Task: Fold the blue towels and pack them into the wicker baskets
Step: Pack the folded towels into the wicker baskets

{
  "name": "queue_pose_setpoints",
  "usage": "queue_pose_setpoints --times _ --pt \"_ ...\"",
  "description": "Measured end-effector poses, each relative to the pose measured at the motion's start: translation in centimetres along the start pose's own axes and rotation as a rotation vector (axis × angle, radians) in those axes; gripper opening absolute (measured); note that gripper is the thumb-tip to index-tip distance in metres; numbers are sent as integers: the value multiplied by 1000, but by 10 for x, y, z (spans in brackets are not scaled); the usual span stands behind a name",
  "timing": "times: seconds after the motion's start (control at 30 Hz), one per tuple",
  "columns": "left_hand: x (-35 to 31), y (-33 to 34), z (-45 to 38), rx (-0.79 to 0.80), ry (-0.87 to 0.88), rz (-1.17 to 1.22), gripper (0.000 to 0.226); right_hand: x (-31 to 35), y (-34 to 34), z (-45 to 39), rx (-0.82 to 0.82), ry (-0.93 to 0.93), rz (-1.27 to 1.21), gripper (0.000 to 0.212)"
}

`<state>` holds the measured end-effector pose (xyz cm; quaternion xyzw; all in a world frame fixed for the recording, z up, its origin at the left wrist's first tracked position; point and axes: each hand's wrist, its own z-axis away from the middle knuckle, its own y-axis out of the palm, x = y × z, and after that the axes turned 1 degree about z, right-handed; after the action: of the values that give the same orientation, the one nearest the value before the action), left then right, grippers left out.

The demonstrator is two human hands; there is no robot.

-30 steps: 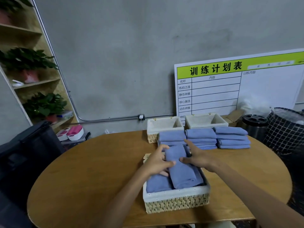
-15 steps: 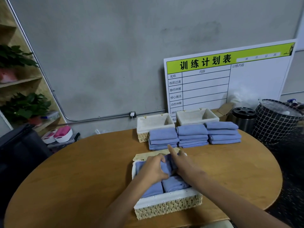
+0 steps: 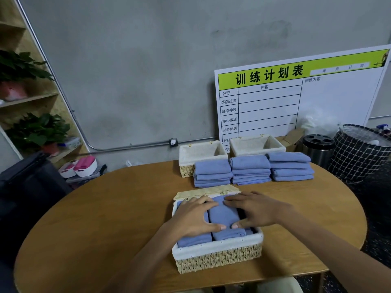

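A wicker basket [image 3: 218,259] with a white liner sits at the near edge of the table, its lid hanging open behind it. Folded blue towels [image 3: 224,216] lie side by side inside. My left hand [image 3: 194,216] lies flat on the left towels, and my right hand [image 3: 256,210] presses flat on the right ones; the thumbs nearly meet over the middle towel. Three stacks of folded blue towels [image 3: 251,169] stand farther back. Behind them are two more lined wicker baskets [image 3: 201,152], both with nothing visible inside.
The oval wooden table [image 3: 105,218] has bare room left and right of the near basket. A white schedule board [image 3: 296,98] leans on the wall. A metal bin [image 3: 317,149] and a checked hamper [image 3: 361,153] stand at the right, a plant shelf [image 3: 27,127] at the left.
The middle towel has gone from resting on top to lying down in the basket. Both hands have spread from gripping and tucking it to lying flat on the towels.
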<state>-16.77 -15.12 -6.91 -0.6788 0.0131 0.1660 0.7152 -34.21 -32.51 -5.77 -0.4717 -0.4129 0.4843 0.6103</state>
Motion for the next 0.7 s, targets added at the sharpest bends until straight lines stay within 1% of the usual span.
queue_pose_setpoints --times 0.07,0.13,0.23,0.3,0.37,0.43,0.57,0.7 --pt "4 -6 0 58 -9 50 89 -3 -5 1 56 4 -76 111" --pt "6 -8 -1 84 -7 47 93 -4 -9 1 77 -2 -114 117" --pt "4 0 -4 47 5 -21 98 -1 -5 -3 64 -3 -26 123" --pt "3 8 -4 5 8 -70 100 4 3 -5 26 -1 21 113" --pt "3 12 -5 -17 10 -99 102 6 9 -5 -27 -8 17 106" --pt "2 10 -6 -12 9 -95 102 4 9 -6 -51 -18 -10 105" --pt "4 2 -8 28 9 -16 100 -4 1 -7 -41 -45 -175 105" --pt "6 9 -8 6 2 -27 100 -4 15 -9 -88 -58 -213 104"
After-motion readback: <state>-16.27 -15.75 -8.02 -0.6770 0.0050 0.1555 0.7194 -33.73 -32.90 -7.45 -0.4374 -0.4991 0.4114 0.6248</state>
